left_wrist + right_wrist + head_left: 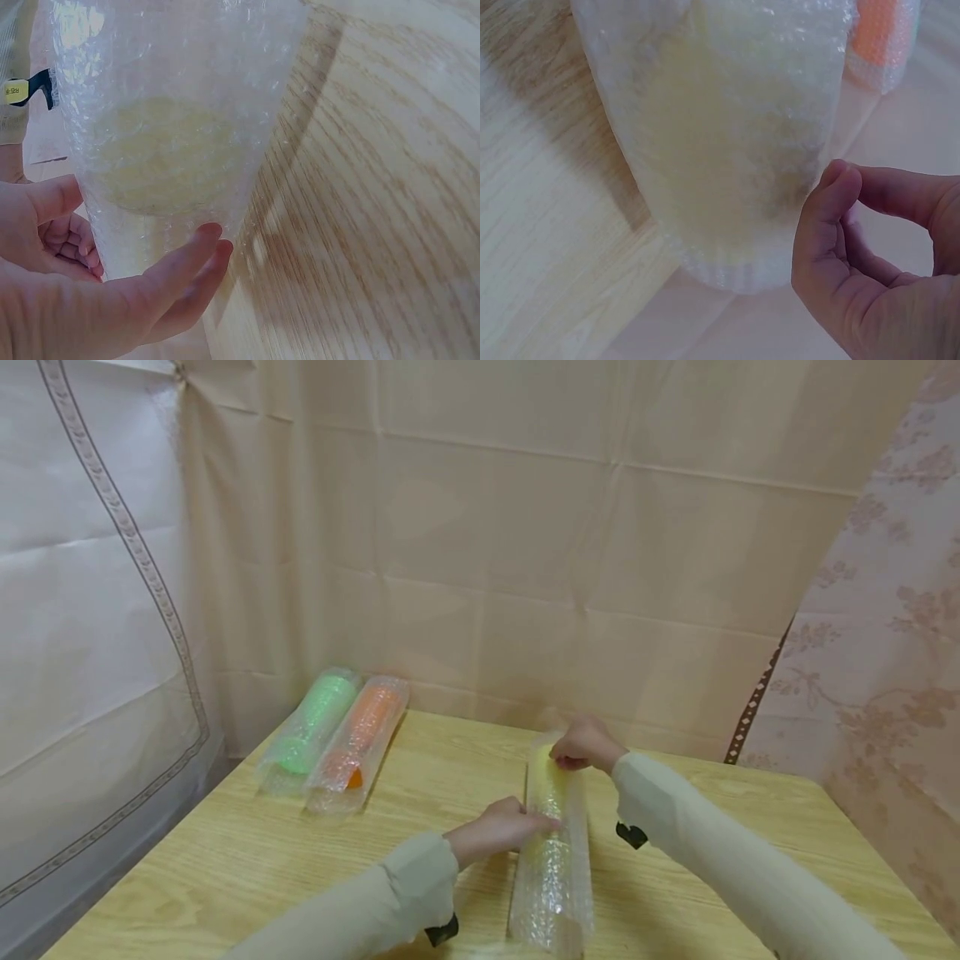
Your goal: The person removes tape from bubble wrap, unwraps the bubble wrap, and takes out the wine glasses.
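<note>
A long yellow cylinder-shaped thing wrapped in bubble wrap lies on the table's near half. Across its middle reaches my left hand, fingers extended over the top of the wrap. The left wrist view shows two of that hand's fingertips against the plastic, with a round yellow end showing through. At the far end my right hand pinches the edge of the bubble wrap between thumb and forefinger. Up close, in the right wrist view, those fingertips meet at the side of the wrap.
Two more bubble-wrapped cylinders, a green one and an orange one, lie side by side at the table's back left. The wood-grain table ends at a beige cloth behind. A floral cloth hangs on the right.
</note>
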The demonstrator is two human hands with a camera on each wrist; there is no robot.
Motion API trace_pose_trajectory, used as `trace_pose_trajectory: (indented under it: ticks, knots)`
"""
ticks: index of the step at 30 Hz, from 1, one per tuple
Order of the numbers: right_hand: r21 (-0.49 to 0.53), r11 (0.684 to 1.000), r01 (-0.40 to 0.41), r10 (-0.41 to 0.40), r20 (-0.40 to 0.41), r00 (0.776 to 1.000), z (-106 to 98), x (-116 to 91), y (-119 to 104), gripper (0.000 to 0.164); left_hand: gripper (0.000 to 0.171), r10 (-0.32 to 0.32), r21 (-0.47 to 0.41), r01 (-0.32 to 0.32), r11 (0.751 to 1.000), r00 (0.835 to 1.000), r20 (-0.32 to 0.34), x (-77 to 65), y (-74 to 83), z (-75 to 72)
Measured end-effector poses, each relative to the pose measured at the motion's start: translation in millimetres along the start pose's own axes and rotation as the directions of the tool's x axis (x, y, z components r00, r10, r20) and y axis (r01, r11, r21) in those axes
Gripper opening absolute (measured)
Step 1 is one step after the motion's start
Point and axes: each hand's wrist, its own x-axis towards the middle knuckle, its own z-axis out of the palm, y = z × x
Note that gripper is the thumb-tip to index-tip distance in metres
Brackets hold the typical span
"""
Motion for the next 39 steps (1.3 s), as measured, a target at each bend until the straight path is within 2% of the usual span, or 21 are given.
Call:
trace_pose_trajectory:
  ticks: [4,11,20,28,34,39]
  knots:
    - [-0.02,1.0,-0.01,0.011,0.025,1.0,-2.1,0.5,-1.5,0.026,0.063,-0.001,-0.007,0.001,1.0,1.0,-0.001,-0.1,-0.5,0.0]
    - [0.013,1.0,-0.024,0.023,0.041,0.999,-4.0,2.8,-0.8,0.028,0.066,-0.001,-0.018,0.001,1.0,1.0,0.01,1.7,-1.6,-0.5]
    - [-0.011,0.999,-0.035,0.036,0.062,0.997,-8.0,3.8,-0.2,0.022,0.066,0.008,-0.06,-0.006,0.998,0.999,0.047,4.0,-4.4,-0.4]
    - [-0.005,0.999,-0.041,0.041,0.103,0.994,-9.5,5.2,-0.9,0.021,0.056,0.0,-0.091,0.004,0.996,0.999,0.037,3.0,-2.0,1.8]
    - [-0.009,0.999,-0.045,0.045,0.102,0.994,-9.9,4.7,-1.3,0.022,0.062,-0.024,-0.068,0.027,0.997,0.999,0.04,1.4,0.6,-0.2]
    - [-0.006,0.999,-0.04,0.04,0.102,0.994,-9.2,3.4,-1.8,0.021,0.068,-0.032,0.016,0.033,0.999,0.999,-0.023,1.7,4.5,0.8]
